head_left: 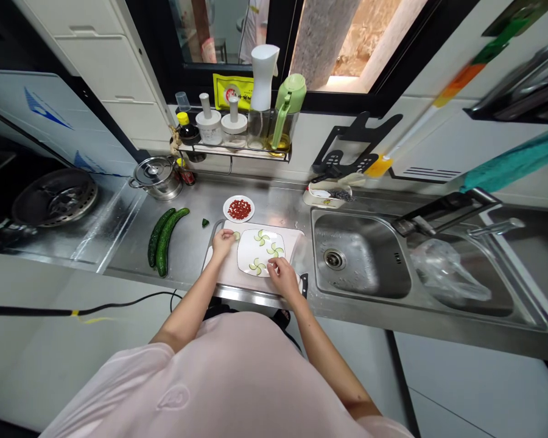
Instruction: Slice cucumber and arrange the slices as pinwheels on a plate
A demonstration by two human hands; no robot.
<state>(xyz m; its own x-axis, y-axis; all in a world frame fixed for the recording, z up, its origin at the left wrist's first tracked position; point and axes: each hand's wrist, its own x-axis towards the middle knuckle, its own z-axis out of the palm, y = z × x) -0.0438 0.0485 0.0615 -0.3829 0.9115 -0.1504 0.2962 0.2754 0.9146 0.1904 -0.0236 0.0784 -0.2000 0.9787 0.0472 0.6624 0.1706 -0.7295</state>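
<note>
A white plate (249, 248) lies on a pale cutting board (228, 271) and bears three pinwheels of thin green slices (257, 266). My left hand (223, 242) is beside the plate's left edge, its fingers pinched near a small green piece (236, 235); whether it grips that piece is too small to tell. Over the plate's right edge is my right hand (281, 272), fingertips together close to the lower pinwheel; what they hold, if anything, is hidden. Behind the board sits a small white dish (227, 213) of red bits (240, 209).
Two cucumbers (168, 240) and a cucumber end (205, 222) lie left of the board. A lidded pot (158, 177) stands at the back left. The sink (360, 255) is on the right. A knife handle (304, 285) shows at the board's right edge.
</note>
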